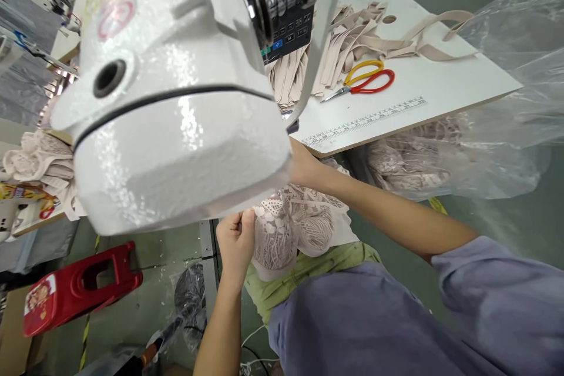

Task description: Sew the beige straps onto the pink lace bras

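A beige lace bra (277, 232) hangs over the front of my lap, its two cups facing up below the white sewing machine head (185, 147). With thumb and fingers pinched together, my left hand (237, 238) grips the bra's edge beside the left cup. My right hand (302, 164) reaches in at the machine's right side, above the other cup. The machine head covers its fingers, so their hold cannot be made out. The needle area is also hidden behind the machine head.
Beige strips (335, 53) and scissors with red and yellow handles (370, 77) lie on the white table (458, 79), along a printed ruler (365, 120). Plastic-bagged lace pieces (409, 155) sit below its edge. A red stool (83, 288) stands at left.
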The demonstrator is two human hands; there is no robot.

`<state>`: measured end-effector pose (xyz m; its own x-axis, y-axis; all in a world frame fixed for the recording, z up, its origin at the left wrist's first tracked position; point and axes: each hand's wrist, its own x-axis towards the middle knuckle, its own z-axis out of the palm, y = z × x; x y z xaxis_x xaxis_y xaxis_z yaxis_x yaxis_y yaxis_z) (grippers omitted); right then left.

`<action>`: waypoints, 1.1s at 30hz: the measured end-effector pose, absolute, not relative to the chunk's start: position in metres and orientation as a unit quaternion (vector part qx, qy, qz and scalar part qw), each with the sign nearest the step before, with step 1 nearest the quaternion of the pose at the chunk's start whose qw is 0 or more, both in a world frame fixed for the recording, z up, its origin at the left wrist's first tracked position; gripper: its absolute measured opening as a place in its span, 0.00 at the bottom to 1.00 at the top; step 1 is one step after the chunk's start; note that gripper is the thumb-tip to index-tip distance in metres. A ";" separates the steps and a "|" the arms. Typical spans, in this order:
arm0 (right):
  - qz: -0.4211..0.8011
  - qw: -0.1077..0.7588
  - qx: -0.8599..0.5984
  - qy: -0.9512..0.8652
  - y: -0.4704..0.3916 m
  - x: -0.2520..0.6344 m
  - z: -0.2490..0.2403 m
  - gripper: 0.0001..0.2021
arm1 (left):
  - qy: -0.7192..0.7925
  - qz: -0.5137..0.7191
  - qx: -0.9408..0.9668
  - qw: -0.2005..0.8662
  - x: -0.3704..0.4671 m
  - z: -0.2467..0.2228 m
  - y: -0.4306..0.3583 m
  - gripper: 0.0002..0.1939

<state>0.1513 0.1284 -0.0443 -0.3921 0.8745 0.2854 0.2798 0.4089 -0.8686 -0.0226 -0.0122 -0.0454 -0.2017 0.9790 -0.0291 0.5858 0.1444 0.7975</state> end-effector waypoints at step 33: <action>0.670 0.524 -0.495 -0.176 0.065 0.282 -0.141 0.14 | 0.568 0.171 0.507 0.626 -0.004 -0.143 -0.082 0.27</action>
<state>0.2821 0.0654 -0.1406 0.0389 0.8765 -0.4798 -0.5277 -0.3897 -0.7548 -0.0039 -0.0818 -0.1431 0.2973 0.7893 -0.5373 0.3612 0.4279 0.8285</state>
